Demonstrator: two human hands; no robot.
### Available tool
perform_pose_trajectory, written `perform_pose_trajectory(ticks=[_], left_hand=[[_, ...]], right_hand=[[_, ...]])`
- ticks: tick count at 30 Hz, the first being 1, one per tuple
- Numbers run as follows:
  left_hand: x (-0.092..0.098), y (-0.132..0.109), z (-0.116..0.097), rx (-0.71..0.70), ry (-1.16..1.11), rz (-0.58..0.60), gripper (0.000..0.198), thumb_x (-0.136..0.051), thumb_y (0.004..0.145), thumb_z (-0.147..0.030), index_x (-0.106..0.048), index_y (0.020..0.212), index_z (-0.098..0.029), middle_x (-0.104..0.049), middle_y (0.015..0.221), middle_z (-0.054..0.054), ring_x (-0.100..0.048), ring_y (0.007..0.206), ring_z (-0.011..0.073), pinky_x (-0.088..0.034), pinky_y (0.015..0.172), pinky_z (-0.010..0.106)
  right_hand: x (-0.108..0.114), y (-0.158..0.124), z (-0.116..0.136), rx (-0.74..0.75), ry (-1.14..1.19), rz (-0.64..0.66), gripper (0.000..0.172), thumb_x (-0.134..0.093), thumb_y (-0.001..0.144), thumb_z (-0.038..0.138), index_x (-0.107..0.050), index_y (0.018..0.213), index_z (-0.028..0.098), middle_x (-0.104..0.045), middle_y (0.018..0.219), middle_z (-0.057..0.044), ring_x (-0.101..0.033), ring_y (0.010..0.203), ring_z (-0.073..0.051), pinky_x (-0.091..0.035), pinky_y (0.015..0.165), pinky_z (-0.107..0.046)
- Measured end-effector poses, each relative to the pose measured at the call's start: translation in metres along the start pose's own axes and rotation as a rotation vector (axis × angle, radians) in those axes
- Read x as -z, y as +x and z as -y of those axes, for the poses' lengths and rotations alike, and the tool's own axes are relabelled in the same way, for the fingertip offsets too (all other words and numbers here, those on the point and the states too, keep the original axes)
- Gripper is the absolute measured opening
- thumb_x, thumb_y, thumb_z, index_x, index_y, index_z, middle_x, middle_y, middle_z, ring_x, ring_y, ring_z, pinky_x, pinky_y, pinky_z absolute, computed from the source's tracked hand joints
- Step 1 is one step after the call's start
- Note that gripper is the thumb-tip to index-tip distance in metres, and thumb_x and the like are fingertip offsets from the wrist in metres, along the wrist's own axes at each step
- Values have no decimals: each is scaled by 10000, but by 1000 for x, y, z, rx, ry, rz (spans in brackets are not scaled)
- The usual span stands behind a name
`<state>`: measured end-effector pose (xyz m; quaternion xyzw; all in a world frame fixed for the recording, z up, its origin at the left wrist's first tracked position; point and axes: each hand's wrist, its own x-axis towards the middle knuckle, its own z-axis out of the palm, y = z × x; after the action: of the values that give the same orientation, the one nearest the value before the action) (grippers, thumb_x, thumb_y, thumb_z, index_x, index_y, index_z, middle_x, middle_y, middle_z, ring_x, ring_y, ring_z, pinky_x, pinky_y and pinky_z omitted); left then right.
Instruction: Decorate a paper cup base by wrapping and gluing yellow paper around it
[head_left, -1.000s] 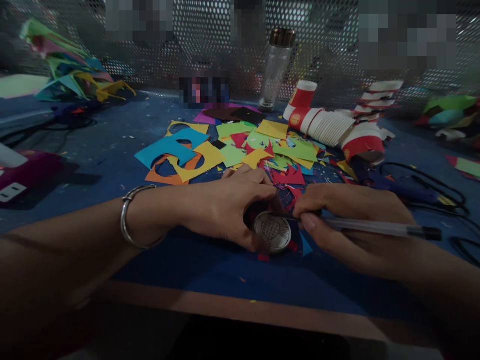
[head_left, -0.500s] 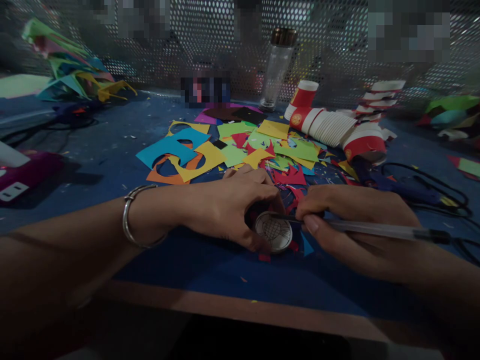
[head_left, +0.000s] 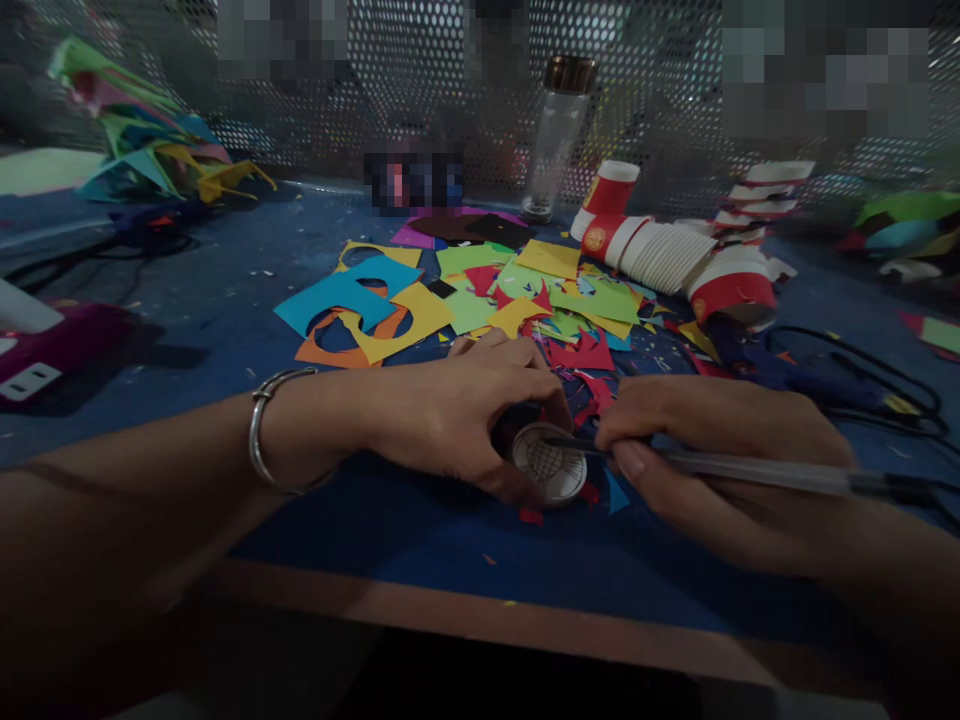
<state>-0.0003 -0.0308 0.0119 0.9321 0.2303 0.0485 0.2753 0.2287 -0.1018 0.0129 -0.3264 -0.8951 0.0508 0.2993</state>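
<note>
My left hand (head_left: pixel 480 415), with a silver bangle at the wrist, curls round what looks like a small paper cup. The round white base (head_left: pixel 551 468) of this paper cup faces me and carries thin dark lines in a grid-like pattern. Fingers and shadow hide most of the cup's side. In my right hand (head_left: pixel 720 460) a pen (head_left: pixel 772 472) with a clear barrel is pinched between thumb and fingers. Its dark tip lies over the white base, apparently touching it. Scraps of red and blue paper (head_left: pixel 617 493) lie beside the cup.
Cut coloured paper (head_left: pixel 420 310) is heaped beyond my hands. Red and white paper cups (head_left: pixel 645 250) lie stacked at the right, near a dark blue glue gun (head_left: pixel 772 365) with a cord. A glass bottle (head_left: pixel 556 140) stands by the perforated metal screen (head_left: pixel 420 80). A purple power strip (head_left: pixel 67 350) sits left.
The pen tip has shifted slightly down and left across the white base, and my right hand has tilted a little. My left hand keeps its hold on the cup.
</note>
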Motion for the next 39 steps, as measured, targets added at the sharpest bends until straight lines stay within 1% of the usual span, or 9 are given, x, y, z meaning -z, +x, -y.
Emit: perform_pose_trajectory(ticks=[5, 9, 14, 22, 27, 35, 39], left_hand=[[0, 0, -1, 12, -1, 2, 482, -850, 739, -502, -680, 1102, -232, -563, 1170, 68, -480, 1128, 295, -368, 968, 410], [-1, 0, -1, 12, -14, 4, 465, -859, 740, -481, -680, 1087, -229, -564, 1180, 68, -473, 1144, 292, -370, 980, 407], [-1, -1, -1, -9, -6, -12, 470, -855, 742, -517, -686, 1073, -230, -582, 1172, 65, -484, 1136, 287, -381, 972, 392], [-1, 0, 0, -18, 10, -17, 471, -854, 739, -526, -685, 1061, -226, -584, 1155, 62, -494, 1114, 278, -394, 963, 381], [-1, 0, 0, -15, 6, -11, 474, -849, 742, -511, -680, 1081, -226, -586, 1161, 68, -491, 1121, 286, -392, 959, 392], [-2, 0, 2, 0, -12, -7, 474, -862, 718, -478, -690, 1092, -244, -581, 1189, 69, -490, 1129, 293, -385, 969, 410], [-1, 0, 1, 0, -14, 4, 482, -838, 741, -496, -682, 1119, -243, -573, 1189, 73, -481, 1134, 297, -378, 976, 425]], right_hand=[[-1, 0, -2, 3, 0, 17, 120, -533, 924, 152, -616, 886, 230, -691, 694, 27, -617, 570, -118, -465, 583, -233], [-2, 0, -4, 10, -17, 4, 117, -526, 941, 169, -612, 894, 231, -690, 705, 27, -620, 589, -119, -459, 584, -234], [-3, 0, -2, 9, -33, 2, 119, -529, 943, 169, -615, 896, 236, -694, 710, 28, -633, 602, -122, -463, 590, -237], [-3, -1, -2, 4, -10, -2, 126, -545, 933, 164, -637, 895, 241, -708, 712, 22, -661, 603, -130, -488, 607, -243], [-3, -1, -2, -4, 3, 4, 119, -552, 923, 165, -644, 906, 239, -719, 727, 16, -669, 612, -133, -499, 614, -244], [-1, -1, -1, 24, 10, 17, 133, -531, 912, 136, -618, 903, 236, -721, 725, 20, -668, 608, -127, -504, 616, -233], [0, 0, 1, 26, 16, 16, 142, -538, 894, 129, -617, 900, 247, -720, 716, 27, -668, 589, -127, -500, 590, -234]])
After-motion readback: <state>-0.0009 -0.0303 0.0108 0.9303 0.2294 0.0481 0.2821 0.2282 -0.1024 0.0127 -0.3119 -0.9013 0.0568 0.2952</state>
